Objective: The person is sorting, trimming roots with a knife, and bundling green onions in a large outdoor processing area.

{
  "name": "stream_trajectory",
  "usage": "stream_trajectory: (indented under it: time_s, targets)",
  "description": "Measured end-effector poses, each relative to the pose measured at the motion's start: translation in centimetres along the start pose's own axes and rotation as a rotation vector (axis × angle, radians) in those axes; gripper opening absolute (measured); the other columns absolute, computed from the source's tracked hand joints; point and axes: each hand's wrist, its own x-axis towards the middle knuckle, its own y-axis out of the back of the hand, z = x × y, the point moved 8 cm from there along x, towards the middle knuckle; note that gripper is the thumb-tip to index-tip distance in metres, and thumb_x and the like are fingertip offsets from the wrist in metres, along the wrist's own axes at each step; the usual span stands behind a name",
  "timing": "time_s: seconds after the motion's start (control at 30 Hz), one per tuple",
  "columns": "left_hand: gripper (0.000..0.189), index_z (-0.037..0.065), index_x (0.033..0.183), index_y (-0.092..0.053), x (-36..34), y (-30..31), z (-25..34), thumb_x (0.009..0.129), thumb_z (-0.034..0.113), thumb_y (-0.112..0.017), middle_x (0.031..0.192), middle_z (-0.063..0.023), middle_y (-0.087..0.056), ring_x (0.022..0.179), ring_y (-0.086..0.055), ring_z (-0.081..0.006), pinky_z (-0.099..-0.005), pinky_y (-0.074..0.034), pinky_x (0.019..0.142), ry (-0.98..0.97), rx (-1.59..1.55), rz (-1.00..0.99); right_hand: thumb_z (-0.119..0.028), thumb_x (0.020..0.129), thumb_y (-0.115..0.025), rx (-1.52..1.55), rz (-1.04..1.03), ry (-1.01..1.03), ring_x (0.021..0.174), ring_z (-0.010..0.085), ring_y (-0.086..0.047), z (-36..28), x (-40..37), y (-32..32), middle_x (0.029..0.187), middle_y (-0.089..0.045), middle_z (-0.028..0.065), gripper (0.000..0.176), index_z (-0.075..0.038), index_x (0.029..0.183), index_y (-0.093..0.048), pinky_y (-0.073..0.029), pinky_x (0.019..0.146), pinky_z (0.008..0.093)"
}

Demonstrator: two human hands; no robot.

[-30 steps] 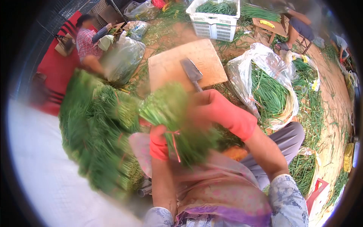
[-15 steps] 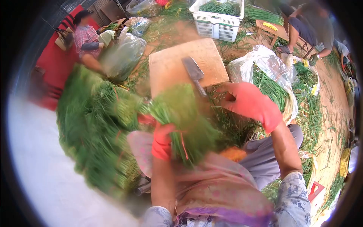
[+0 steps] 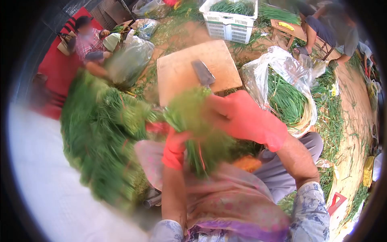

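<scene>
Left hand [image 3: 174,148] grips the bunch of greens [image 3: 189,117] tight above the lap. Right hand [image 3: 242,119] closes over its leafy top, near the cleaver [image 3: 202,72] lying on the wooden board [image 3: 181,72].

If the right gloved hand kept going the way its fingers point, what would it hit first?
Most likely the bundle of green stalks gripped by the left hand. The right hand points left into its top. Blur hides whether they touch.
</scene>
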Motion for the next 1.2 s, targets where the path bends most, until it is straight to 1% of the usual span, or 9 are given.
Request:
stream_trajectory:
  time_s: [0.13,0.23,0.27,0.37,0.7,0.87,0.93,1.0,1.2]
  targets:
    - [0.074,0.000,0.141,-0.051,0.5,-0.5,1.3,0.071,0.002,-0.073,0.124,-0.0128,-0.066,0.110,-0.067,-0.0267,-0.0405,-0.058,0.088,-0.128,0.060,-0.062,-0.003,0.093,-0.062,0.839,0.017,-0.729,0.067,0.0174,-0.068,2.0,-3.7,3.3,0.079,-0.068,0.0061,0.013,0.000,0.105,-0.065,-0.054,0.059,0.0357]
    - [0.073,0.000,0.140,-0.051,0.2,0.8,1.5,0.071,0.000,-0.073,0.124,-0.0126,-0.066,0.111,-0.066,-0.0262,-0.0410,-0.057,0.091,-0.116,0.064,-0.065,-0.008,0.093,-0.067,0.536,-0.173,-0.642,0.081,0.0201,-0.071,5.1,-6.0,1.9,0.093,-0.070,0.0092,0.019,0.001,0.110,-0.065,-0.056,0.071,0.0349]
    - [0.074,0.001,0.141,-0.051,0.0,0.9,1.4,0.070,-0.001,-0.074,0.124,-0.0121,-0.066,0.111,-0.066,-0.0257,-0.0408,-0.056,0.092,-0.088,0.094,-0.044,-0.015,0.093,-0.068,-0.117,-0.131,-0.431,0.091,0.0229,-0.070,6.1,-5.7,2.5,0.100,-0.070,0.0123,0.030,0.003,0.116,-0.064,-0.055,0.079,0.0357]
    - [0.079,0.002,0.141,-0.051,0.2,0.3,1.0,0.066,-0.003,-0.077,0.126,-0.0107,-0.066,0.113,-0.064,-0.0241,-0.0397,-0.054,0.095,-0.011,0.195,-0.045,-0.021,0.093,-0.068,0.425,0.251,-0.563,0.092,0.0253,-0.069,6.8,-3.5,5.3,0.103,-0.070,0.0164,0.035,0.002,0.119,-0.065,-0.053,0.081,0.0382]
    - [0.093,0.003,0.148,-0.043,0.1,-2.9,0.7,0.064,0.000,-0.082,0.141,-0.0101,-0.058,0.130,-0.055,-0.0244,-0.0420,-0.043,0.111,0.031,0.268,-0.202,-0.024,0.095,-0.065,0.133,-0.097,-0.491,0.082,0.0218,-0.069,7.0,0.3,1.9,0.084,-0.069,0.0171,0.027,0.003,0.097,-0.069,-0.051,0.075,0.0378]
    - [0.065,-0.004,0.147,-0.042,0.2,-0.4,-0.2,0.091,0.019,-0.065,0.137,-0.0227,-0.059,0.124,-0.059,-0.0407,-0.0517,-0.051,0.104,0.110,0.257,-0.065,-0.018,0.097,-0.063,1.046,0.416,-0.191,0.085,0.0170,-0.066,10.1,-3.6,5.7,0.089,-0.069,0.0078,0.017,-0.001,0.098,-0.066,-0.051,0.079,0.0306]
    - [0.067,-0.003,0.148,-0.040,1.3,2.5,-1.1,0.095,0.030,-0.062,0.137,-0.0254,-0.058,0.123,-0.059,-0.0447,-0.0543,-0.052,0.103,0.025,0.006,0.022,-0.015,0.096,-0.066,0.963,0.214,-0.311,0.089,0.0158,-0.065,10.9,-4.6,4.3,0.093,-0.069,0.0079,0.015,-0.001,0.102,-0.066,-0.051,0.082,0.0292]
    - [0.070,-0.002,0.148,-0.041,2.0,3.0,-1.9,0.097,0.043,-0.057,0.136,-0.0254,-0.059,0.121,-0.060,-0.0436,-0.0547,-0.052,0.102,0.036,-0.228,0.052,-0.013,0.095,-0.069,0.147,-0.026,-0.736,0.093,0.0154,-0.065,12.3,-8.4,3.0,0.098,-0.069,0.0085,0.016,-0.001,0.106,-0.066,-0.052,0.085,0.0294]
    - [0.075,0.001,0.143,-0.051,2.5,-1.5,4.4,0.103,0.062,-0.035,0.134,-0.0152,-0.062,0.122,-0.060,-0.0292,-0.0451,-0.046,0.109,-0.120,-0.159,0.168,-0.013,0.094,-0.069,0.365,0.038,-0.736,0.111,0.0187,-0.063,11.1,-11.3,1.4,0.116,-0.069,0.0114,0.039,-0.001,0.130,-0.059,-0.049,0.097,0.0307]
